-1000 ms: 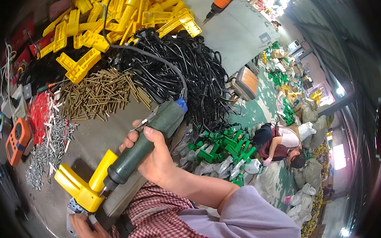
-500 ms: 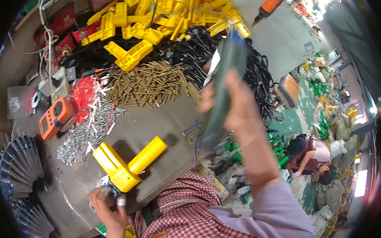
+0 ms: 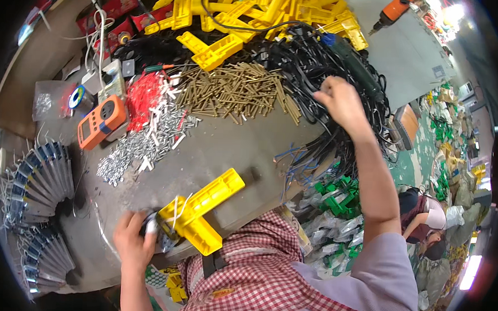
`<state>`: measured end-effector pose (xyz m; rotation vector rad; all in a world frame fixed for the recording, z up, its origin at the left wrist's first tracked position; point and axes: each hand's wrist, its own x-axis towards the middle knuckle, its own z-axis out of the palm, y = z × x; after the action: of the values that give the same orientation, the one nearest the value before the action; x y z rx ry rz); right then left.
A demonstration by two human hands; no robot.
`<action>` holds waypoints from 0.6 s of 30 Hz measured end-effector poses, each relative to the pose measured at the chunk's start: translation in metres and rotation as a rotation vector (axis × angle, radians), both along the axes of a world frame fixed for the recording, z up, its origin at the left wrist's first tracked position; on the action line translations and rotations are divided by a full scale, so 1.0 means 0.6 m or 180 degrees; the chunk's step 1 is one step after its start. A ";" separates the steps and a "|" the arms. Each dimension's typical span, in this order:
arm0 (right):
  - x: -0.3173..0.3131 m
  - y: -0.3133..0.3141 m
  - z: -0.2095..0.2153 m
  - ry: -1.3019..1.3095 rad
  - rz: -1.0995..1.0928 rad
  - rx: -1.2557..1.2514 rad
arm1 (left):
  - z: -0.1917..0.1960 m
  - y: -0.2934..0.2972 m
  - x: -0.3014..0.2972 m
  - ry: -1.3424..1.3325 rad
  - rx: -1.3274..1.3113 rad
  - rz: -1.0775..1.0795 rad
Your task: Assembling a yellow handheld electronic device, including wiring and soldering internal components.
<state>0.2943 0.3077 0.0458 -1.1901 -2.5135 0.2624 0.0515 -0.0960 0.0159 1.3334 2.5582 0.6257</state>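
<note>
At the table's near edge, my left hand (image 3: 137, 237) has its fingers closed around a dark round part (image 3: 147, 223). A white covering wraps one fingertip. Against that part lies a branched yellow plastic housing (image 3: 205, 209), with a thin white strand across it and a greyish metal piece (image 3: 168, 243) beside it. My right hand (image 3: 340, 101) hovers over black cables (image 3: 314, 61), fingers loosely curled, thumb apart, nothing visible in the grasp. Beyond it, a dark green powered screwdriver (image 3: 355, 65) with a blue end is against the cables, apart from the hand.
Brass-coloured rods (image 3: 235, 91), silver screws (image 3: 144, 148) and red sleeves (image 3: 143, 98) lie in piles. An orange meter (image 3: 102, 122) stands left. More yellow housings (image 3: 272, 12) heap at the back. An orange tool (image 3: 393, 11) hangs far right; a person (image 3: 427, 219) bends there.
My right hand has let go of the screwdriver, now against the cables. The yellow housing has been turned, with its white strand now showing. The view has shifted.
</note>
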 end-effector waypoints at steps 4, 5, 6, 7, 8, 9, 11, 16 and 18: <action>-0.006 -0.015 0.055 0.1295 0.0445 0.0304 | 0.026 0.027 -0.006 0.1476 0.0477 -0.0272; -0.021 -0.025 0.075 0.2720 0.0213 -0.1640 | 0.042 0.039 0.001 0.1071 0.1003 -0.0243; -0.014 -0.009 0.082 0.2660 0.0307 -0.2162 | 0.061 0.048 0.012 0.0636 0.1517 -0.0249; -0.022 -0.009 0.083 0.2503 0.0472 -0.2328 | 0.075 0.066 0.020 0.0392 0.1605 -0.0495; -0.030 -0.012 0.087 0.2346 0.0638 -0.2491 | 0.087 0.092 0.034 0.0145 0.1690 -0.0740; -0.054 -0.043 0.098 0.2861 0.0935 -0.2823 | 0.084 0.123 0.056 -0.0831 0.1887 -0.0818; -0.092 -0.162 0.141 0.3599 0.1697 -0.3305 | 0.107 0.194 0.111 -0.1008 0.2208 -0.1579; -0.077 -0.128 0.203 0.4105 0.2490 -0.3413 | 0.114 0.255 0.184 -0.3083 0.2025 -0.1553; -0.043 -0.064 0.173 0.4034 0.1502 -0.3388 | 0.110 0.232 0.164 -0.3667 0.1552 -0.1310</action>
<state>0.2686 0.2695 0.1497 -0.3021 -1.3331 1.8947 0.1498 0.0434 0.0822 1.0490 1.2173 1.4301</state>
